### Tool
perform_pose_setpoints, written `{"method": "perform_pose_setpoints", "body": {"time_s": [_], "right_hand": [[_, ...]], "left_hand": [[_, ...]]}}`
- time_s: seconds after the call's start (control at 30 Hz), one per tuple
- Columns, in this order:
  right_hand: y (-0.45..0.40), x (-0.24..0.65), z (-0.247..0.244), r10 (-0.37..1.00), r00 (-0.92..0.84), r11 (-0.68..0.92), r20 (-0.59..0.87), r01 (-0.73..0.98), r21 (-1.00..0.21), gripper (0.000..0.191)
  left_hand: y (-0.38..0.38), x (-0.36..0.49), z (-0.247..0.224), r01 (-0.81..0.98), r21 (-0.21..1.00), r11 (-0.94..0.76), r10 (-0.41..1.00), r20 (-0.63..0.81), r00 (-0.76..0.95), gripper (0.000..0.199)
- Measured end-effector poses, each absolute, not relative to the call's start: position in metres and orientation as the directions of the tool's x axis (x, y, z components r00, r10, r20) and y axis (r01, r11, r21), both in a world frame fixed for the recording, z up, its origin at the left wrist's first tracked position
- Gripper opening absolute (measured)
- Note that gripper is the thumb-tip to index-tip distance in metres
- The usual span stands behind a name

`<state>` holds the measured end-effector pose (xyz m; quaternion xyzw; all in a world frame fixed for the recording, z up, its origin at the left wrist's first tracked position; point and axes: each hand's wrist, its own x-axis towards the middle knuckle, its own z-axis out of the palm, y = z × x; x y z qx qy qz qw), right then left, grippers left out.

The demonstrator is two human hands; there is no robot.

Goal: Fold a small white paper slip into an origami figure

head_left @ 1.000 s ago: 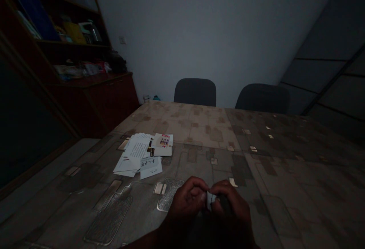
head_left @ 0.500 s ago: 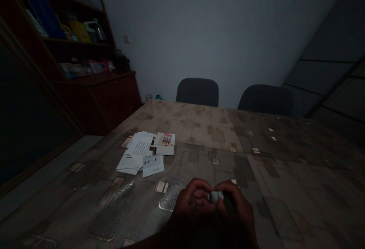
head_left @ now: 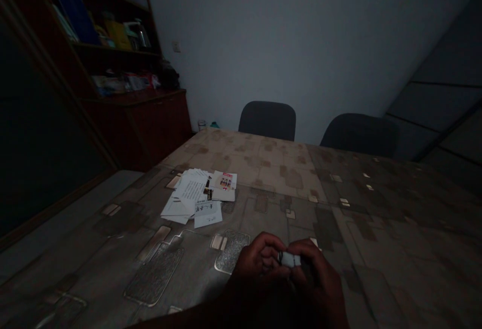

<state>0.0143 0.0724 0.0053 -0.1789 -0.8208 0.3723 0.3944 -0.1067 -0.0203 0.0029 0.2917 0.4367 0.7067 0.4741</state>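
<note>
Both hands meet close to me, just above the near part of the table. My left hand [head_left: 259, 263] curls its fingers round one end of a small whitish object [head_left: 289, 259] with dark lines on it. Pressed against the other end are the fingers of my right hand [head_left: 316, 268]. The object is short and pale; in this dim light I cannot make out its kind. Ahead to the left, a loose pile of printed cards [head_left: 192, 193] lies on the table, with a picture card on its right side.
A patterned cloth covers the table [head_left: 271, 163]. Two dark chairs [head_left: 268, 120] stand at its far side against the wall. On the left is a reddish-brown cabinet [head_left: 158, 125] with filled shelves. A glass [head_left: 202, 124] shows behind the table's far left corner.
The view has shifted slightly, so the scene sits a little farther right. More of the small whitish object shows between my fingers now. Both hands stay together on it.
</note>
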Motion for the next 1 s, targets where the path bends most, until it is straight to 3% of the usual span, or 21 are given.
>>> {"method": "perform_pose_setpoints", "body": {"time_s": [0.27,0.5,1.0], "right_hand": [[0.074,0.013,0.008,0.592,-0.638,0.619,0.492,-0.031,-0.785,0.010],[0.064,0.011,0.013,0.736,-0.560,0.495,0.379,0.064,-0.867,0.015],[0.071,0.012,-0.003,0.608,-0.619,0.654,0.497,0.036,-0.755,0.010]], "left_hand": [[-0.021,-0.109,0.004,-0.437,0.895,-0.087,0.937,-0.075,-0.340,0.039],[-0.020,-0.107,0.006,-0.479,0.869,-0.124,0.934,-0.060,-0.352,0.044],[-0.023,-0.104,0.003,-0.030,0.988,-0.149,0.874,0.118,-0.471,0.011]]}}
